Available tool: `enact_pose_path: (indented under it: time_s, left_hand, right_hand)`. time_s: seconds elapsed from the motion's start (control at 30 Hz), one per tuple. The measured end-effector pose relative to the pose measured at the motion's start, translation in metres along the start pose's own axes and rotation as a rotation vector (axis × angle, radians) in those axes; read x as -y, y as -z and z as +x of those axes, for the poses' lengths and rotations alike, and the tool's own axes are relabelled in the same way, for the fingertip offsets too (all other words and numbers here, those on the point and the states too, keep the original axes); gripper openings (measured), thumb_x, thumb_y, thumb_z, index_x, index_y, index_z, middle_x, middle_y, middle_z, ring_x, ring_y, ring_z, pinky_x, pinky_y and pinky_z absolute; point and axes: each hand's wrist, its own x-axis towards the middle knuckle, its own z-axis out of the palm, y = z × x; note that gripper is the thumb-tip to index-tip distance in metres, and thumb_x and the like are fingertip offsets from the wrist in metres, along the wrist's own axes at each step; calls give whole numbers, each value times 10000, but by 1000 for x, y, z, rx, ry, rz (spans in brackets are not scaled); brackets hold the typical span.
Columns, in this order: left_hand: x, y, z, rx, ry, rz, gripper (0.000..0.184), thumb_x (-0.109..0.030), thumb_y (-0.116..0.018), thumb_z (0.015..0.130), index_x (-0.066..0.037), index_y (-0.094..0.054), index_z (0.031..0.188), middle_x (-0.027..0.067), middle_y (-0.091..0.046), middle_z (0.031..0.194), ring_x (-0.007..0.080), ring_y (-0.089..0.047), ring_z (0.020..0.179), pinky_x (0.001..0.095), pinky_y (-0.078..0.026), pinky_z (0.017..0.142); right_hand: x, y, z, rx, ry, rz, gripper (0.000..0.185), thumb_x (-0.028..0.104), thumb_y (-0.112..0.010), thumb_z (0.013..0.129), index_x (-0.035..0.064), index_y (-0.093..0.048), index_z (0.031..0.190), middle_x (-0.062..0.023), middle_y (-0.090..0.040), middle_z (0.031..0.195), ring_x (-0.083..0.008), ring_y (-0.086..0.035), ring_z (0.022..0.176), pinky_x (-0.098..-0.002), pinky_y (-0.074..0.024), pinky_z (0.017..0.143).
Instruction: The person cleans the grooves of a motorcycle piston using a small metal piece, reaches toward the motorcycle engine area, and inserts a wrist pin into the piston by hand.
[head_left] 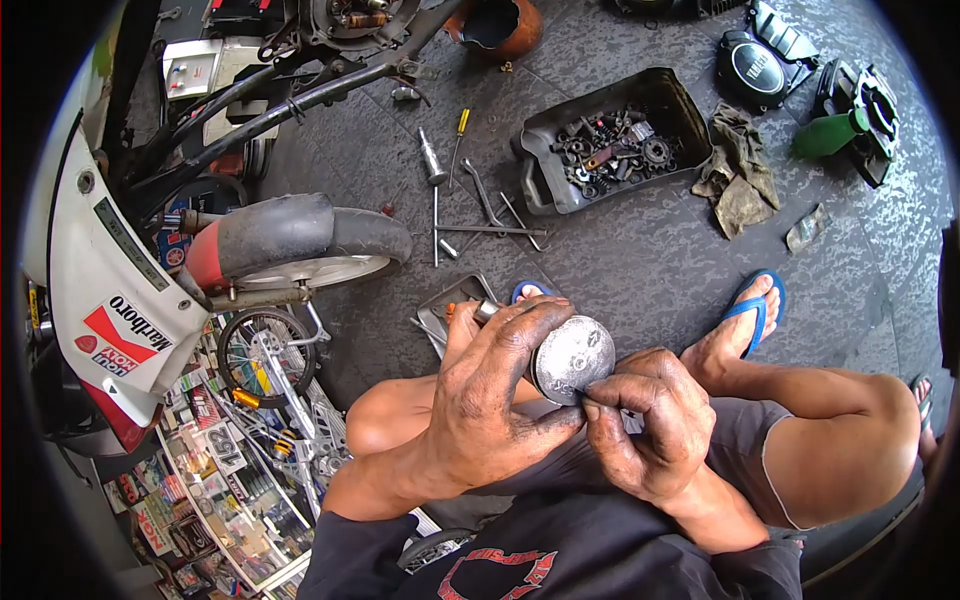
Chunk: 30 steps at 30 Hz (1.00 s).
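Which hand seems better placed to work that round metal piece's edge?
Probably the right hand: its fingers are at the edge of the round metal piece, while the left hand holds it.

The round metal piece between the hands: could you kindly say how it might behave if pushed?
The round metal piece is probably stiff, as it looks metallic. Its circular outline suggests it could roll if stood on edge. Dark smears on the left hand and right hand hint that it may be slippery.
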Motion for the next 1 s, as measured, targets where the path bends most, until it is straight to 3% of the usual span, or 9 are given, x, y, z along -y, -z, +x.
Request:
enact_pose_path:
  time_s: [0.33,0.4,0.5,0.93,1.0]
  left_hand:
    - [1,-4,-1,-38,-42,-11,820,-118,-912,608,-7,-598,1356,163,-696,1309,316,-676,1197,477,-396,982]
    - [-2,-4,2,-15,-24,23,828,-113,-965,589,4,-616,1331,171,-724,1274,325,-706,1164,454,-448,1006]
    - [-1,-5,1,-10,-35,-10,818,-112,-907,608,-8,-595,1357,170,-693,1316,315,-676,1193,478,-399,981]
    - [1,-10,-1,-43,-77,5,822,-102,-901,616,-3,-585,1369,179,-694,1314,315,-684,1189,484,-397,978]
    - [-3,-9,1,-17,-44,40,828,-98,-963,607,-9,-602,1347,173,-719,1299,322,-706,1169,448,-452,990]
  right_hand:
    - [2,-1,-3,-13,-16,-23,180,-62,-762,796,-23,-678,951,-124,-681,798,-251,-647,675,-361,-527,613]
    - [3,-4,-4,-46,-36,-40,186,-63,-764,792,-22,-677,951,-122,-678,795,-252,-646,674,-361,-525,611]
    - [4,-1,-2,-56,-52,-49,174,-63,-762,800,-20,-674,945,-120,-675,793,-248,-640,664,-359,-521,604]
    - [0,-2,-3,-27,-24,-37,145,-49,-748,832,-20,-665,946,-116,-673,804,-231,-620,656,-346,-501,584]
    - [3,-1,-4,-49,-76,-37,155,-46,-754,820,-16,-668,946,-113,-670,805,-235,-621,658,-352,-500,586]
